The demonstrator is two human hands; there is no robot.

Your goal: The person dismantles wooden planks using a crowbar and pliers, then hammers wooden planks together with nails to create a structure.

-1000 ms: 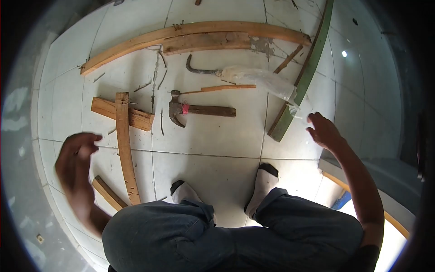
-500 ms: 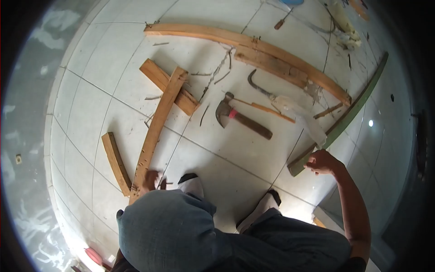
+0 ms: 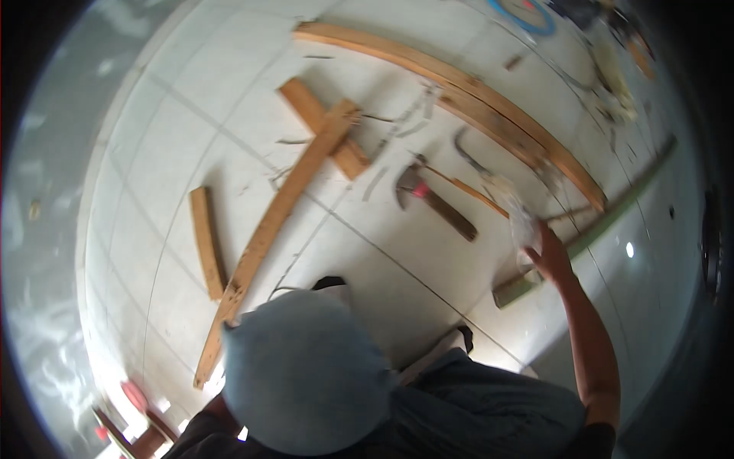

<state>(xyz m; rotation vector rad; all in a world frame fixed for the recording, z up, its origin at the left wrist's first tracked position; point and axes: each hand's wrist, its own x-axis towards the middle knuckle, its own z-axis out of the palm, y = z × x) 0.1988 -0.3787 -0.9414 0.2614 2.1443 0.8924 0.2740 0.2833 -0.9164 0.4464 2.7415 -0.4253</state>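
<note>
Entry: my right hand on plastic bag, floor, 3 o'clock of claw hammer. Grip blurred, I cannot tell; left hand hidden behind knee. Risk: bag may snag the crowbar and drag it.

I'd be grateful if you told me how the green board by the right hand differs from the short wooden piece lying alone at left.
The green board is painted; the short wooden piece is bare brown wood. The green board is far longer than the short wooden piece. The right hand is close to the green board but far from the short wooden piece. Both lie flat on the tiled floor.
</note>
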